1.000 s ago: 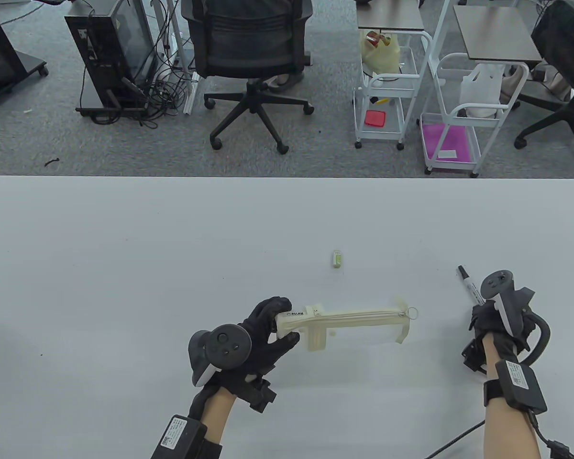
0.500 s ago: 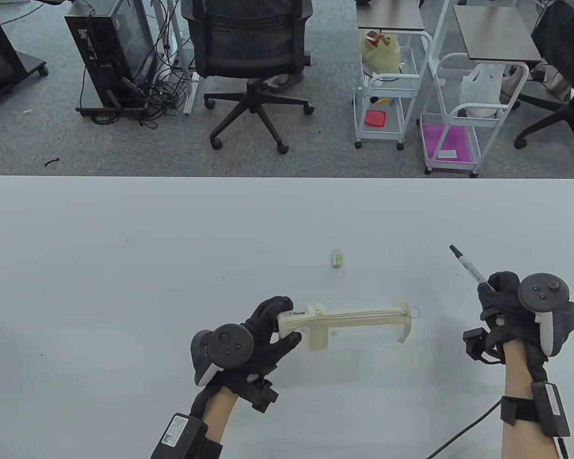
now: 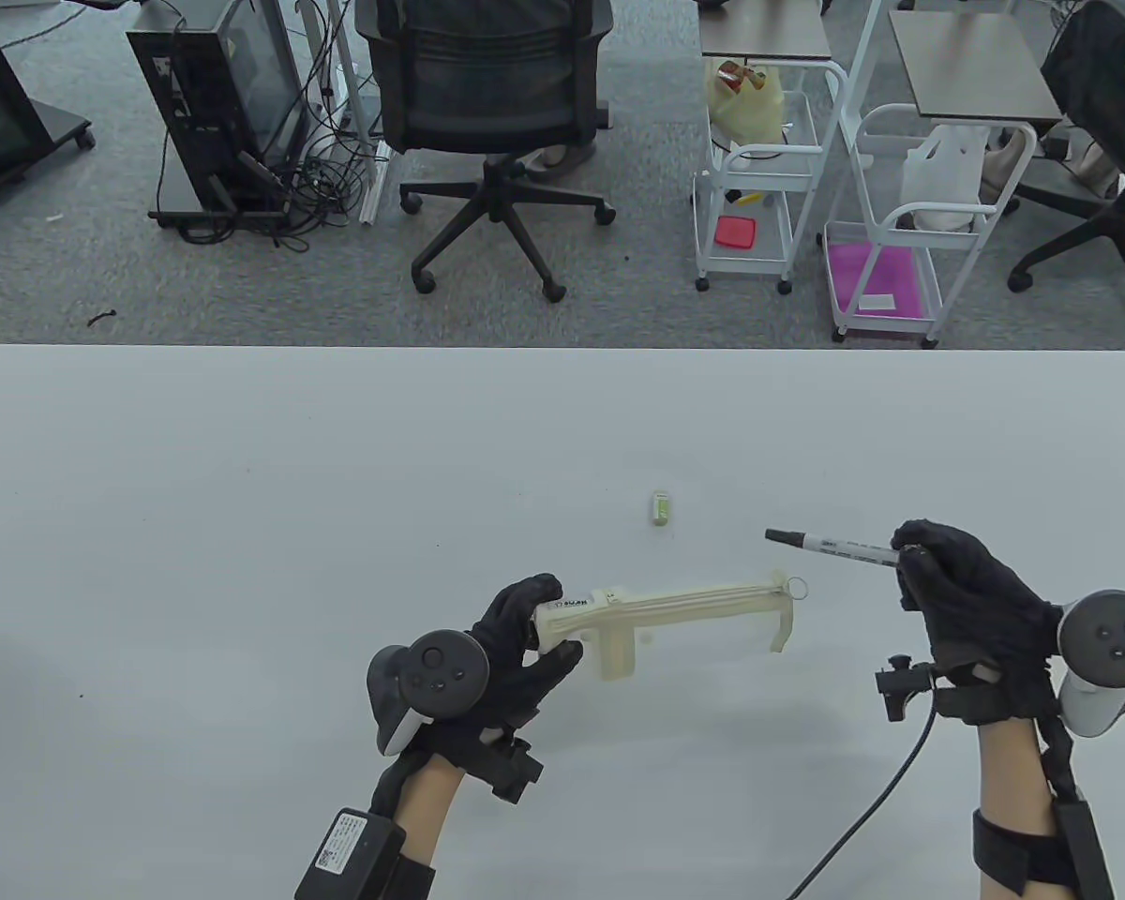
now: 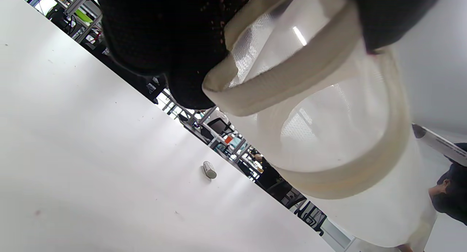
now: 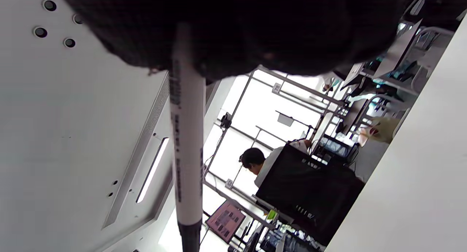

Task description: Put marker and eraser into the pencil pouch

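Note:
My left hand [image 3: 525,637] grips the left end of the cream translucent pencil pouch [image 3: 684,614] and holds it up off the white table [image 3: 244,525], its mouth edge on top and a zipper ring at its right end. In the left wrist view the pouch [image 4: 328,135] gapes open under my fingers [image 4: 175,33]. My right hand [image 3: 956,591] pinches the white marker [image 3: 834,548] by its rear end, black cap pointing left just above the pouch's right end. The marker also shows in the right wrist view [image 5: 186,135]. The small green-and-white eraser [image 3: 661,507] lies on the table behind the pouch, and it shows in the left wrist view [image 4: 209,169].
A cable [image 3: 872,806] runs from my right wrist to the table's front edge. Beyond the table's far edge stand an office chair [image 3: 487,103], a computer tower [image 3: 216,103] and white wire carts [image 3: 759,178].
My right hand lifted the marker, turned it from pointing away to pointing left, and carried it left toward the pouch's right end. My left hand raised the pouch slightly.

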`<action>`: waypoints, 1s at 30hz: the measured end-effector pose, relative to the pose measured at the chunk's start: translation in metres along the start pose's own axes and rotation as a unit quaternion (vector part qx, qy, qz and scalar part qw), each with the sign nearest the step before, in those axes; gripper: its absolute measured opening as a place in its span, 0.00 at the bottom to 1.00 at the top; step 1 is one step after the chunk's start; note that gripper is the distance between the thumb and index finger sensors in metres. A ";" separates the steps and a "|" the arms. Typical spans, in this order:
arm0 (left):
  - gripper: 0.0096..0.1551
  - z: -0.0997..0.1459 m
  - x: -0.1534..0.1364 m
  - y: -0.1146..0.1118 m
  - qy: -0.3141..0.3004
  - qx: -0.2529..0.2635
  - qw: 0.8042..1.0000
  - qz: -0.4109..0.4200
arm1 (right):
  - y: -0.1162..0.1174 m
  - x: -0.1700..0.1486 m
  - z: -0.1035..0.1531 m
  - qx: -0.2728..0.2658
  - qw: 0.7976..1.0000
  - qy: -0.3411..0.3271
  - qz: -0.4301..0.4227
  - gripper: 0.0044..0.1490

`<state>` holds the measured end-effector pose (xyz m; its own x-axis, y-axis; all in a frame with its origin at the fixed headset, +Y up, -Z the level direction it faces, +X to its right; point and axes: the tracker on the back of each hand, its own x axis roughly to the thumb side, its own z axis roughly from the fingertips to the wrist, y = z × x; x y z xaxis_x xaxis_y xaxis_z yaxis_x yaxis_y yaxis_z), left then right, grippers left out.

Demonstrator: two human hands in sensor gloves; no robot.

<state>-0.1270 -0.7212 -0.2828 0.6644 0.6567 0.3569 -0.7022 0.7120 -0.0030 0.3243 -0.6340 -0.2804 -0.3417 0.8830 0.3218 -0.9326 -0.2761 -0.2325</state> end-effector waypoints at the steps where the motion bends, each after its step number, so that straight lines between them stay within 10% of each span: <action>1: 0.43 0.000 0.000 0.000 0.000 0.000 1.000 -0.001 | 0.004 0.002 0.000 0.020 1.000 -0.003 -0.007 0.27; 8: 0.42 0.000 0.005 -0.003 -0.012 -0.010 1.000 -0.007 | 0.043 0.022 0.004 0.135 0.990 -0.031 0.039 0.26; 20: 0.41 0.002 0.017 -0.008 -0.034 -0.016 0.999 -0.006 | 0.062 0.042 0.020 0.053 0.975 -0.114 0.183 0.26; 30: 0.39 0.004 0.025 -0.009 -0.049 -0.002 0.999 -0.021 | 0.116 0.055 0.036 0.194 0.927 -0.131 0.293 0.29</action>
<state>-0.1053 -0.7118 -0.2703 0.6644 0.5991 0.4469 -0.6733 0.7393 0.0100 0.1932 -0.6309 -0.2564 -0.7724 0.4287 0.4686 -0.5315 -0.8403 -0.1074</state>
